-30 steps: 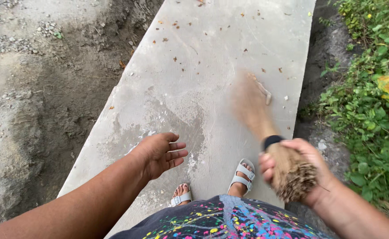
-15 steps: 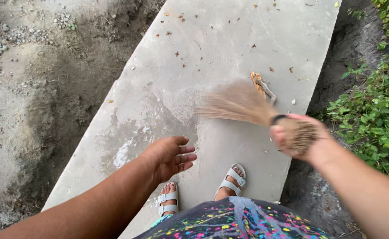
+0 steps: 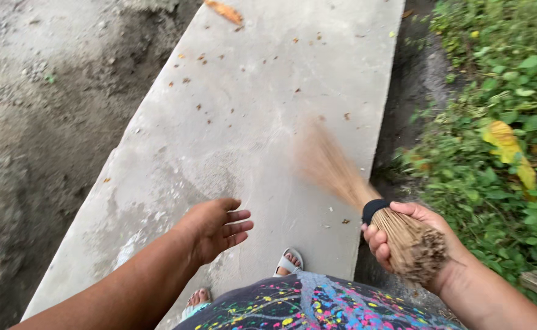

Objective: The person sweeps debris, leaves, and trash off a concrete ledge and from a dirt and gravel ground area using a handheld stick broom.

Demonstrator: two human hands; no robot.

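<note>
My right hand [image 3: 412,241] grips the bound end of a stick broom [image 3: 396,235] with a black band around it. Its bristles [image 3: 326,165] are blurred over the right part of a long concrete slab [image 3: 232,140]. My left hand [image 3: 216,227] hangs open above the slab's near end, fingers apart, holding nothing. Small brown leaf bits [image 3: 189,79] lie scattered on the far half of the slab. My feet in white sandals [image 3: 288,264] stand on the slab's near end.
Bare grey dirt with gravel [image 3: 30,122] borders the slab on the left. A dark soil strip [image 3: 412,79] and green weeds [image 3: 500,140] with a yellow leaf [image 3: 507,142] run along the right. An orange leaf [image 3: 224,11] lies at the slab's far edge.
The broom bristles swung from pointing left across the slab to pointing up and away. The brown debris piece near the right edge is no longer seen. The view shifted and my left hand stayed open.
</note>
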